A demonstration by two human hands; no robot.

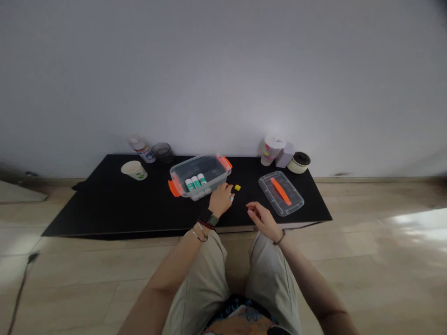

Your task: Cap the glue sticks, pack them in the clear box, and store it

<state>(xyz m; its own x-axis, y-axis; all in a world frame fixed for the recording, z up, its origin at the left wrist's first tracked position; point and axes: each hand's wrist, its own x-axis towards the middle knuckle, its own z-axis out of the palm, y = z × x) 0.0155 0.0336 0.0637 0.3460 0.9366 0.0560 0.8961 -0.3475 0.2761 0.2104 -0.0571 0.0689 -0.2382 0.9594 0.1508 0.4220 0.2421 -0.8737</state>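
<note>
Clear box (215,171) with orange handles (173,188) stands in the middle of the frame, on the black table (139,209), and three white-and-green tubes (196,183) lie inside. Left hand (220,200) is at its front right corner, fingertips just beside a small yellow block (238,187); whether they grip something, I cannot tell. Right hand (262,219), near the clear lid (294,197) right of centre, has thumb and fingers slightly apart

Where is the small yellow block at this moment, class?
In the head view, the yellow block lies on the black tabletop, just right of the left hand and well left of the clear lid.
</note>
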